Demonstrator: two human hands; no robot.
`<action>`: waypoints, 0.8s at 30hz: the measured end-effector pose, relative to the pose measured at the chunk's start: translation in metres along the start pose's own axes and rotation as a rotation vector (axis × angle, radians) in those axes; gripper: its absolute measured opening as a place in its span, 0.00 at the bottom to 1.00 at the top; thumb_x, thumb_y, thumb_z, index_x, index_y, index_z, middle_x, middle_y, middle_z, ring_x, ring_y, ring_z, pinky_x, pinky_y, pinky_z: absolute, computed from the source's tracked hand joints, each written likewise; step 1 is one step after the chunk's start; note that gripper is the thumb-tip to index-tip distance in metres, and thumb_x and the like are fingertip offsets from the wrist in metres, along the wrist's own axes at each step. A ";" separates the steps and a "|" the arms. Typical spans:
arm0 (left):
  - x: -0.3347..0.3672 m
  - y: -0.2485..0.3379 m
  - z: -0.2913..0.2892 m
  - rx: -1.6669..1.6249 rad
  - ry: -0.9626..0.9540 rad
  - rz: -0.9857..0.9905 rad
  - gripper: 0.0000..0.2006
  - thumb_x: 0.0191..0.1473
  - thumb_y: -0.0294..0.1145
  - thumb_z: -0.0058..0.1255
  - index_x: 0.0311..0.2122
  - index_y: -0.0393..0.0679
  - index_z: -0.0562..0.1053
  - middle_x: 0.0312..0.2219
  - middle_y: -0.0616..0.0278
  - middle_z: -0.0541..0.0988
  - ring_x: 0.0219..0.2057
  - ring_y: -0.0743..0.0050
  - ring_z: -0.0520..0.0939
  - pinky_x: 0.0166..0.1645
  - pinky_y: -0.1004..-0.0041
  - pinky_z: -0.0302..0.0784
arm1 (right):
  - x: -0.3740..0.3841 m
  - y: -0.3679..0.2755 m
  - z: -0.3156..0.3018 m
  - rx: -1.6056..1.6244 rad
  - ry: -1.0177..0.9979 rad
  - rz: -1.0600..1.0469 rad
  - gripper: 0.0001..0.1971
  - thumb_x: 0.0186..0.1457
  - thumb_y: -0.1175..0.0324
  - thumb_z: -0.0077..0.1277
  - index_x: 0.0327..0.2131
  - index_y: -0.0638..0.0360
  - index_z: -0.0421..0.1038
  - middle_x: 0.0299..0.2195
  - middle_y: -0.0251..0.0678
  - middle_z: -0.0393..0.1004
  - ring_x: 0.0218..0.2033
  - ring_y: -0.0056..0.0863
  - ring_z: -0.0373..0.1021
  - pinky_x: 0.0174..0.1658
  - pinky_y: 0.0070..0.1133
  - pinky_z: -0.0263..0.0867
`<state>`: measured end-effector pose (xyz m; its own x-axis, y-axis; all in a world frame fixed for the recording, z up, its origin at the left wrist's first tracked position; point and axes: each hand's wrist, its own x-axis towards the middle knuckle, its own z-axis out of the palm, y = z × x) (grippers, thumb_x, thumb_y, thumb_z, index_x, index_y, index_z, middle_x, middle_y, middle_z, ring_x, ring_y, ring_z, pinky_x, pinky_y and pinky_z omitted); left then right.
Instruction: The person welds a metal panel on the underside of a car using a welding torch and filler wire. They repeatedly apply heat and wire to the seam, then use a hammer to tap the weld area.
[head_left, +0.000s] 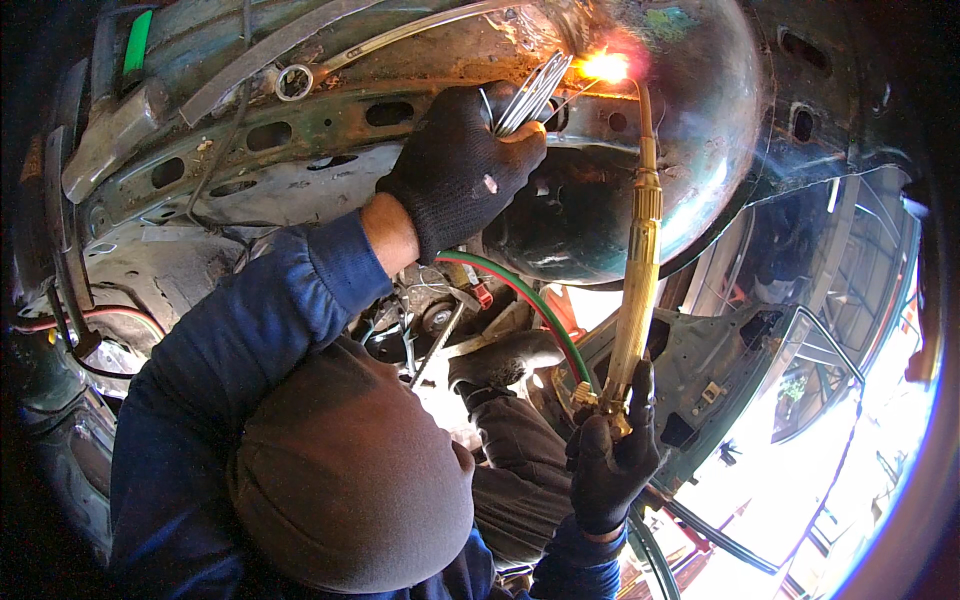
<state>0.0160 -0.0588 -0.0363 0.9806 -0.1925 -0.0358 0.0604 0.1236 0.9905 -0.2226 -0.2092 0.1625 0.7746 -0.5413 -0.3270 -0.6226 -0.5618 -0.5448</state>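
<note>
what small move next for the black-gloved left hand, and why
Perhaps the left hand should ease the thin silver rods slightly toward the bright orange flame: their upper ends sit just left of it, and the black-gloved right hand holds the long brass torch.

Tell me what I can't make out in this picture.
Head view:
Spot behind the flame: lost in glare.
Thin rods: gripped part hidden by the left hand.
Brass torch: base partly behind the right hand.
Red-green hose: partly behind the left hand.
Grey strip: cut off by the upper edge.
</note>
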 end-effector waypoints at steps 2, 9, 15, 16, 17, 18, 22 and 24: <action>-0.001 0.001 0.000 0.022 0.007 0.001 0.15 0.61 0.39 0.60 0.39 0.34 0.82 0.28 0.42 0.85 0.31 0.43 0.87 0.41 0.54 0.82 | 0.000 -0.003 0.002 0.033 0.007 -0.011 0.39 0.61 0.85 0.54 0.76 0.65 0.59 0.46 0.47 0.83 0.43 0.31 0.78 0.45 0.28 0.75; 0.000 -0.002 0.002 0.012 0.007 -0.019 0.15 0.61 0.39 0.61 0.40 0.34 0.82 0.29 0.41 0.85 0.32 0.43 0.88 0.42 0.53 0.83 | 0.003 0.010 0.002 -0.097 0.029 -0.124 0.37 0.66 0.79 0.49 0.78 0.61 0.57 0.29 0.35 0.79 0.20 0.13 0.69 0.22 0.16 0.65; 0.001 -0.002 0.000 0.045 0.013 -0.010 0.15 0.61 0.39 0.61 0.41 0.34 0.83 0.30 0.40 0.86 0.32 0.43 0.88 0.42 0.53 0.83 | 0.002 0.017 -0.005 -0.237 0.004 -0.188 0.38 0.64 0.78 0.48 0.78 0.60 0.57 0.29 0.33 0.80 0.21 0.12 0.69 0.23 0.17 0.67; 0.001 -0.001 0.000 0.041 0.013 -0.017 0.15 0.61 0.39 0.61 0.41 0.34 0.83 0.30 0.40 0.86 0.32 0.43 0.88 0.42 0.53 0.83 | 0.002 0.016 -0.005 -0.236 0.006 -0.184 0.38 0.64 0.78 0.47 0.78 0.60 0.57 0.30 0.33 0.80 0.21 0.12 0.69 0.23 0.17 0.67; 0.001 0.000 0.001 0.037 0.013 -0.025 0.15 0.60 0.39 0.61 0.41 0.34 0.83 0.30 0.40 0.86 0.32 0.43 0.88 0.42 0.53 0.83 | 0.002 0.016 -0.005 -0.234 0.008 -0.180 0.38 0.64 0.78 0.47 0.78 0.59 0.57 0.30 0.33 0.80 0.21 0.12 0.69 0.23 0.17 0.67; 0.001 0.002 0.000 0.034 0.014 -0.032 0.15 0.60 0.39 0.61 0.41 0.34 0.83 0.30 0.40 0.86 0.32 0.43 0.88 0.41 0.53 0.83 | 0.002 0.015 -0.003 -0.210 0.012 -0.179 0.38 0.64 0.79 0.47 0.78 0.59 0.57 0.30 0.33 0.80 0.21 0.12 0.69 0.24 0.17 0.67; 0.001 0.007 0.000 0.019 -0.012 -0.054 0.15 0.61 0.39 0.61 0.41 0.33 0.83 0.30 0.40 0.86 0.32 0.44 0.88 0.42 0.54 0.83 | 0.000 0.000 0.000 -0.097 0.004 -0.022 0.38 0.61 0.83 0.56 0.75 0.66 0.61 0.51 0.50 0.84 0.50 0.34 0.80 0.53 0.31 0.75; 0.001 0.008 -0.001 0.041 -0.024 -0.047 0.16 0.61 0.39 0.61 0.42 0.33 0.83 0.31 0.40 0.87 0.33 0.45 0.89 0.42 0.55 0.83 | -0.001 -0.002 0.000 -0.069 0.008 0.012 0.38 0.60 0.83 0.58 0.74 0.67 0.61 0.55 0.53 0.85 0.56 0.38 0.82 0.59 0.35 0.77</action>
<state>0.0178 -0.0572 -0.0284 0.9721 -0.2206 -0.0795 0.0978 0.0737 0.9925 -0.2221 -0.2076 0.1636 0.7661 -0.5535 -0.3267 -0.6385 -0.5969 -0.4858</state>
